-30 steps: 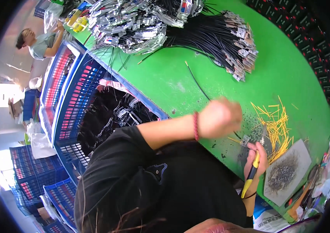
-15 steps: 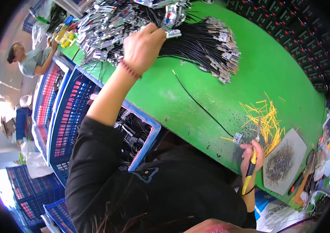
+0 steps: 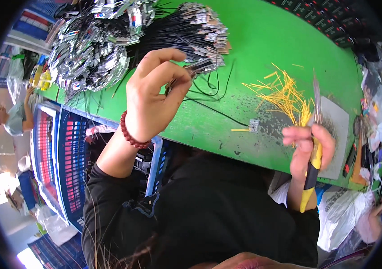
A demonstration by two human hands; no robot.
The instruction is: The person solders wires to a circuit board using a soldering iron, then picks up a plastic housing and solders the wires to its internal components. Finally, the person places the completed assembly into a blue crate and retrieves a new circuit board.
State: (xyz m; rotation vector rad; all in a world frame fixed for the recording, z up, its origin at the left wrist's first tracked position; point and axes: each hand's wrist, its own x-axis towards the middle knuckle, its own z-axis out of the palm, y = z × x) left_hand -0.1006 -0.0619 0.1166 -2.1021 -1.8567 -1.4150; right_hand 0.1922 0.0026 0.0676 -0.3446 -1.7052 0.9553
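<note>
Between the thumb and fingers of my left hand (image 3: 155, 92), raised over the green table, is a flat silvery-and-dark connector piece (image 3: 202, 66). Thin black cable loops lie beside it. My right hand (image 3: 310, 145) grips a tool with a yellow-and-black handle (image 3: 313, 172) and a slim pointed metal tip, aimed away from me. On the table between my hands, a small grey connector (image 3: 254, 125) sits at the end of a black cable (image 3: 220, 112). A thin yellow stick (image 3: 240, 130) lies against that connector's left side.
A large heap of silvery connectors (image 3: 90, 54) and a bundle of black cables (image 3: 168, 33) fill the far left. Loose yellow sticks (image 3: 285, 94) lie beside a grey pad (image 3: 339, 148). Blue crates (image 3: 72, 166) stand at left; another person (image 3: 13, 116) works beyond them.
My left hand has come back from the heap toward me, bringing a silvery connector piece. My right hand has risen slightly with its tool. The whole view has shifted.
</note>
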